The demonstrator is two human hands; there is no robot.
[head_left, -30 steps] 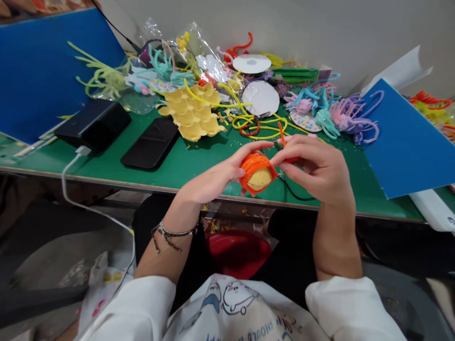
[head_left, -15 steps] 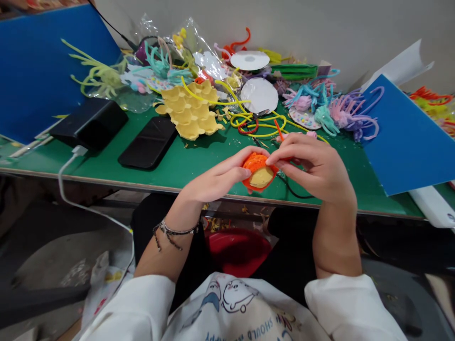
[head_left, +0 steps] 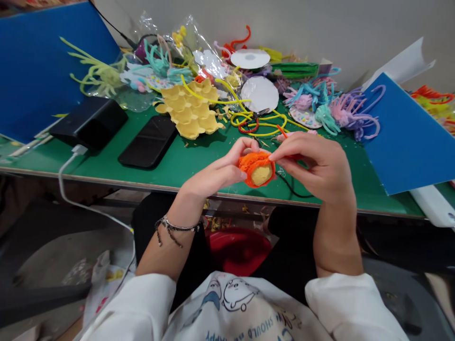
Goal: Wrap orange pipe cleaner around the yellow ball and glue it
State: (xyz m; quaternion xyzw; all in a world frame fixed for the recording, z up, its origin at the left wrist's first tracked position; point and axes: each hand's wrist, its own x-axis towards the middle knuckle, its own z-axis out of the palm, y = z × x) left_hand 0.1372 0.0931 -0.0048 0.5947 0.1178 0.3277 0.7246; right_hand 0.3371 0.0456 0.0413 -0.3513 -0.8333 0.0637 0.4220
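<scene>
Between thumb and fingers, my left hand (head_left: 220,171) grips a small egg-carton cup (head_left: 262,175) wrapped in orange pipe cleaner (head_left: 253,162). The cup's pale yellow face shows through the orange ring, turned toward me. At the ring's right edge, the thumb and forefinger of my right hand (head_left: 316,163) pinch the orange pipe cleaner. A loose orange end (head_left: 282,131) sticks up behind the right fingers. Both hands are just above the front edge of the green table (head_left: 199,158).
A yellow egg-carton sheet (head_left: 192,109), black phone (head_left: 148,142) and black box (head_left: 90,124) with a white cable lie to the left. Yellow pipe cleaners (head_left: 261,124), white discs (head_left: 259,94) and pastel pipe-cleaner shapes (head_left: 350,111) crowd the back. A blue board (head_left: 408,137) leans at right.
The wrapped cup has turned a little in my left hand, with more of its orange side showing. My left forefinger has arched up, and the loose orange end has dropped slightly.
</scene>
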